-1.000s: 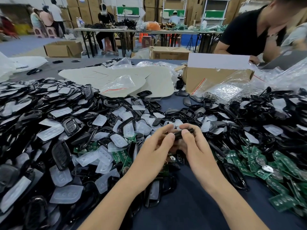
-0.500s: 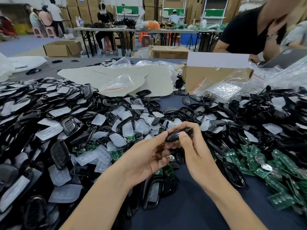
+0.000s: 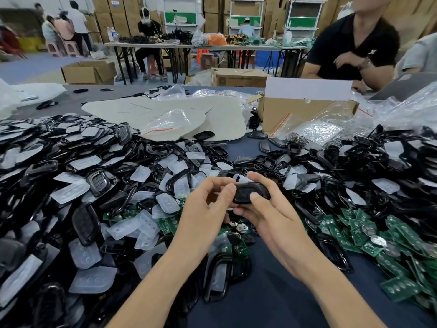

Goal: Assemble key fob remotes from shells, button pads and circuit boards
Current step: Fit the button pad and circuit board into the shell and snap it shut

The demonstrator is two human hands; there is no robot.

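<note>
Head: seemingly closed fob (image 3: pixel 251 193), right hand (image 3: pixel 274 218)

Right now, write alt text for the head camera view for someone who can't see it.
The left hand and right hand hold a black key fob above a dark table heaped with black shells, clear button pads and green circuit boards; other people work in the background.

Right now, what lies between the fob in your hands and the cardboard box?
Head view shows black shells and clear pads heaped beyond the fob, then a plastic bag in front of the box.
</note>
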